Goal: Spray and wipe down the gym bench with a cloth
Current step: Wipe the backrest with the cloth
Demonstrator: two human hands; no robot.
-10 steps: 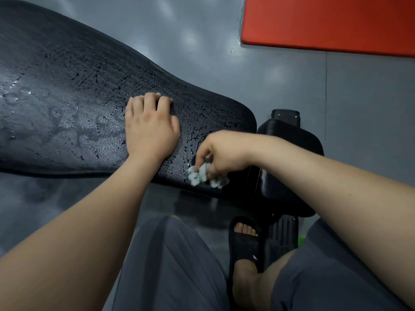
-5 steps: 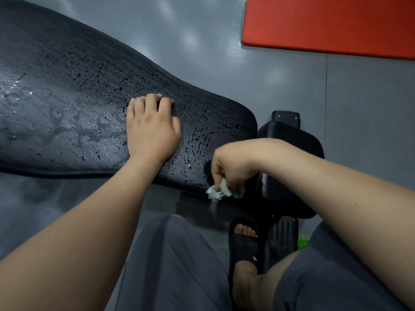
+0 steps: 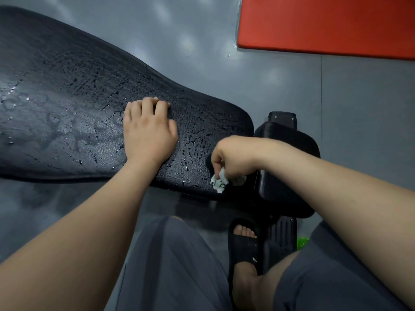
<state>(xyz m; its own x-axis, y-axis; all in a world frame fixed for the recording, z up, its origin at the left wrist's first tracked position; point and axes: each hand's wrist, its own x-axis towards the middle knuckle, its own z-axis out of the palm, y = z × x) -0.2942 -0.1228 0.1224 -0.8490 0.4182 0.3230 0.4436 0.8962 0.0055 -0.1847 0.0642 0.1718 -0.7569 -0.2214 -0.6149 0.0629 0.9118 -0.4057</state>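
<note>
Far left and across the middle: long black bench pad [image 3: 67,97], surface wet, speckled with droplets and smeared streaks, narrowing toward its right end. Behind and below it, glossy grey floor [image 3: 202,30].

On the narrower part of the pad: left hand [image 3: 148,131], palm down, pressed on the wet vinyl, fingers together and slightly bent at the tips, holding nothing.

Further right, at the pad's near right corner: right hand [image 3: 233,158], knuckles up, fingers and thumb curled, pinching a small crumpled white cloth [image 3: 219,181]. Cloth bunched below the fingers, touching the pad at its edge, just beside the gap to the next cushion.

Past that gap: 1 smaller black seat pad [image 3: 289,153], partly covered by the right forearm [image 3: 314,176].

Lower down, between 2 legs in grey shorts [image 3: 175,265]: 1 black slide sandal [image 3: 243,245], toes showing, on the floor beside the bench's black base [image 3: 283,234]. Just right of the base, a small bright green object [image 3: 303,242], too hidden to identify.

Top right: red mat [image 3: 325,23] on the floor, well apart from the bench.
</note>
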